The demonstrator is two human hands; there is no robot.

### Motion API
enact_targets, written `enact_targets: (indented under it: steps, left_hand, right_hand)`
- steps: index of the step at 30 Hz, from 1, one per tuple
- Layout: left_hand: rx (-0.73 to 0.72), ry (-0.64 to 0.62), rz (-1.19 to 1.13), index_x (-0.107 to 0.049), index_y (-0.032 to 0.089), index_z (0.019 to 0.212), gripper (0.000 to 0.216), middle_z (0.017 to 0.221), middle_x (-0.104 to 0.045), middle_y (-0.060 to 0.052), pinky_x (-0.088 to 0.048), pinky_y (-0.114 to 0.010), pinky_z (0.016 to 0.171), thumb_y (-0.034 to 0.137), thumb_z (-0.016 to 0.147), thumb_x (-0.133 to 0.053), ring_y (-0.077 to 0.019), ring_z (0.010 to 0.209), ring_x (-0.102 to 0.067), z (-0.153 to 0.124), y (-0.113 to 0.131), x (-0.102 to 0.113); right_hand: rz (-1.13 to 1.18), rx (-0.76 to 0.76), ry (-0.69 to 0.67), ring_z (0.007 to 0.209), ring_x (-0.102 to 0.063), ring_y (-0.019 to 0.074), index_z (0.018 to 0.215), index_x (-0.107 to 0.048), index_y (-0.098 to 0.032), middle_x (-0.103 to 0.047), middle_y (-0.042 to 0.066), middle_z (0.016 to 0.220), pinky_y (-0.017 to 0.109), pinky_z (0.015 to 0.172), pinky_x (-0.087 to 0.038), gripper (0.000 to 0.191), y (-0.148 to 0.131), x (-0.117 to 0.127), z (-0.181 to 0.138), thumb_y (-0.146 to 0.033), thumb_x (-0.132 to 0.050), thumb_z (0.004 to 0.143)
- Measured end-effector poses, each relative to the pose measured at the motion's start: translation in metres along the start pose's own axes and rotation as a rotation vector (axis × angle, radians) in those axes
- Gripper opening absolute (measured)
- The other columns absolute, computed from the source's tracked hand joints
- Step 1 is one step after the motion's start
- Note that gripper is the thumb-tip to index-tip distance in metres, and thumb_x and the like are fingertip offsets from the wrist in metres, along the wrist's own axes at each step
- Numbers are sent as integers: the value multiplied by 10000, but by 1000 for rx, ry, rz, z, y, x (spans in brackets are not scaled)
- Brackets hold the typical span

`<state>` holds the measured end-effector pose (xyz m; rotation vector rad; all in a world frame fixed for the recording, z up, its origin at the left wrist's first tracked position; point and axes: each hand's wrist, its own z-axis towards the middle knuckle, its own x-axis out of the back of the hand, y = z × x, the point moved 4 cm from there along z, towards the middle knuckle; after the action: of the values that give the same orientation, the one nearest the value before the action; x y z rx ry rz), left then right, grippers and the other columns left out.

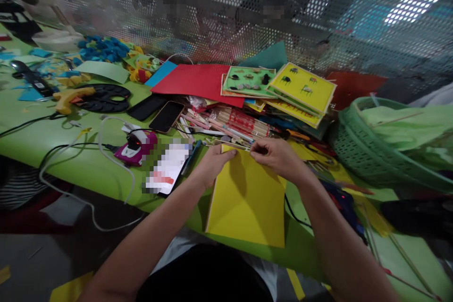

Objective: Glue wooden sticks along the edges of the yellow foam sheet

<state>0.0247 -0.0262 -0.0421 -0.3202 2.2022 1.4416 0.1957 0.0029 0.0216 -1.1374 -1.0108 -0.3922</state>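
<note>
A yellow sheet of card (247, 203) lies on the green table (53, 141) in front of me, its near edge hanging over the table's edge. My left hand (214, 163) is closed on the sheet's far left corner. My right hand (276, 155) pinches the far edge just right of it. A thin wooden strip (235, 144) lies along that far edge between my two hands; whether either hand grips it I cannot tell.
A phone (169, 167) and a pink device (136, 148) with cables lie left of the sheet. Behind are wooden sticks (240, 122), a red sheet (198, 80), decorated yellow and green cards (300, 87), two dark phones (166, 115), a yellow glue gun (71, 96). A green basket (368, 151) stands right.
</note>
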Motion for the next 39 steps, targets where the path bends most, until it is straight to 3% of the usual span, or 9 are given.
enact_targets:
  steps: [17,31,39]
  left_hand:
    - [-7,21,10,-717,146,819,260,692,-732,-52,-512,-273,578,311,664,-845,-176,556,-658,2,-2,2]
    - [-6,20,18,-712,139,790,221,670,-721,-58,-498,-263,549,290,669,-819,-167,531,-640,2,-1,4]
    - [-24,21,29,-702,152,791,194,699,-725,-45,-495,-257,566,289,693,-797,-156,550,-637,4,-4,3]
  right_hand:
    - [-171,41,-20,626,-574,162,787,-678,-205,-707,27,721,268,602,-346,149,-7,-1,2,-214,-536,831]
    - [-46,42,-79,762,-650,194,872,-693,-203,-744,47,850,289,688,-421,201,-4,1,0,-309,-523,893]
    - [-249,34,-40,733,-633,186,839,-707,-191,-744,65,822,283,675,-384,200,-8,-4,3,-207,-510,869]
